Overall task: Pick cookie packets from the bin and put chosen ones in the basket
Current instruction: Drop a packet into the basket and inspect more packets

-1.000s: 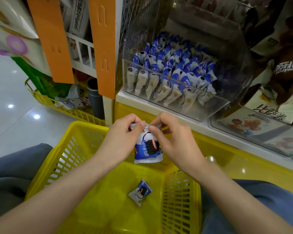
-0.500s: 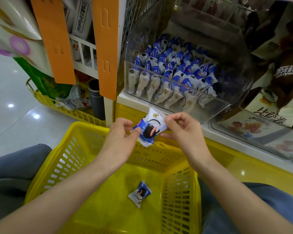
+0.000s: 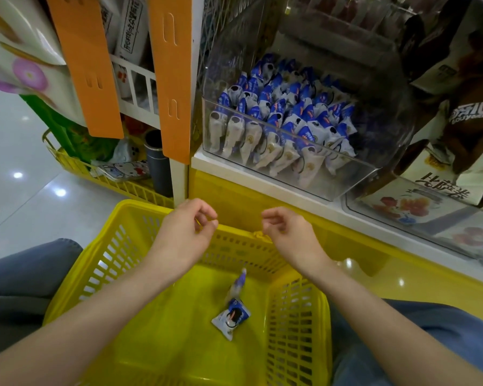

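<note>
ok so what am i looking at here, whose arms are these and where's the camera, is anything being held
There is no machine here. A person wears a wide-angle camera on the head, looking down, so the two bare arms are their own. The left hand and right hand hover over a yellow basket, fingers loosely curled, holding nothing. One cookie packet lies on the basket floor. A blurred packet just above it looks to be dropping in. On the shelf ahead, a clear bin holds many more blue-and-white packets.
</note>
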`<state>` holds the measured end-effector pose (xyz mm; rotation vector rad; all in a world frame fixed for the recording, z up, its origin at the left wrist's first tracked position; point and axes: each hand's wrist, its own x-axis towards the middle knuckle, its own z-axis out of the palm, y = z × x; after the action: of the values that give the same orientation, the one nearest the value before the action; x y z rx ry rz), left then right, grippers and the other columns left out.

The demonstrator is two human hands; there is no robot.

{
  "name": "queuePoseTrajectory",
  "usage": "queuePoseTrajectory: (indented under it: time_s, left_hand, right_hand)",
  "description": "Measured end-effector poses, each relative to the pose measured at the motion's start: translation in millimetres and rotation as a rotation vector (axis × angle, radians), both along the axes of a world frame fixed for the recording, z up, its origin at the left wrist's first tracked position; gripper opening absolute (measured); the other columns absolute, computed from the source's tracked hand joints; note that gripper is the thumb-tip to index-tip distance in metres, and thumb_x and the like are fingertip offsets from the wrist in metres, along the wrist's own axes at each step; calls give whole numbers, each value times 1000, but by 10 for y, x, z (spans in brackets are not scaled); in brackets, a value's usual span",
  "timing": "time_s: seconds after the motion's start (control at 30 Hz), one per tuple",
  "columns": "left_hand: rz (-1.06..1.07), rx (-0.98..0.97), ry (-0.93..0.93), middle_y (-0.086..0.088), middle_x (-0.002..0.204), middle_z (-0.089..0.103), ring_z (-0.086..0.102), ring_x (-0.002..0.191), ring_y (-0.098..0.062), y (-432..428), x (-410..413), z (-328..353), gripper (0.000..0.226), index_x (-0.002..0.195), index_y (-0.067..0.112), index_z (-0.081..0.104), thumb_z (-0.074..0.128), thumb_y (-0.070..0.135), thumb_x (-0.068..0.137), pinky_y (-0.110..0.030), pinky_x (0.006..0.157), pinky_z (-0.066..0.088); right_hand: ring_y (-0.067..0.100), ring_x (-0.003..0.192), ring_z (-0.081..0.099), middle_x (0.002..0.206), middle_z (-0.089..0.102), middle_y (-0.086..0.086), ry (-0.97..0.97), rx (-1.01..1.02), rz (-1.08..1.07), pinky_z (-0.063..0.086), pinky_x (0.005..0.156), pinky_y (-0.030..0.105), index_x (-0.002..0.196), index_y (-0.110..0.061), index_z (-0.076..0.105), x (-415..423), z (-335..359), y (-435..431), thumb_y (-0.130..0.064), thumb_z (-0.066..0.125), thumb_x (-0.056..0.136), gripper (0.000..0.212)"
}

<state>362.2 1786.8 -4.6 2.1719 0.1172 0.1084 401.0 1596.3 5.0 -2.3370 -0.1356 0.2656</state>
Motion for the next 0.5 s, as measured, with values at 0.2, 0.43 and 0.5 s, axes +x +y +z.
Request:
queuePoseTrajectory:
  time_s: [0.2, 0.43, 0.5]
  left_hand:
    - [-204, 656, 7, -2, 125, 47, 40, 118, -21, 295, 74, -405, 40, 132, 19, 43, 44, 34, 95, -33, 96, 28]
    - [-228, 624, 123, -8, 128, 48, 40, 123, -25, 401, 294, -721, 41, 134, 15, 42, 38, 33, 97, -34, 105, 23]
    - [-217, 614, 107, -11, 124, 51, 42, 119, -28, 407, 354, -797, 40, 131, 13, 46, 39, 33, 97, -35, 105, 22]
  right_hand:
    - [19, 101, 57, 111, 59, 4, -185, -351, 183, 44, 79, 27, 114, -12, 57, -110, -500, -120, -12, 47, 94, 22]
    - [26, 122, 47, 137, 44, 9, 261, -522, 296, 40, 95, 33, 132, -12, 44, -329, -1592, -183, -11, 44, 95, 37]
    - [28, 123, 45, 138, 42, 13, 379, -510, 230, 38, 98, 33, 133, -9, 41, -412, -1867, -261, -8, 47, 93, 40]
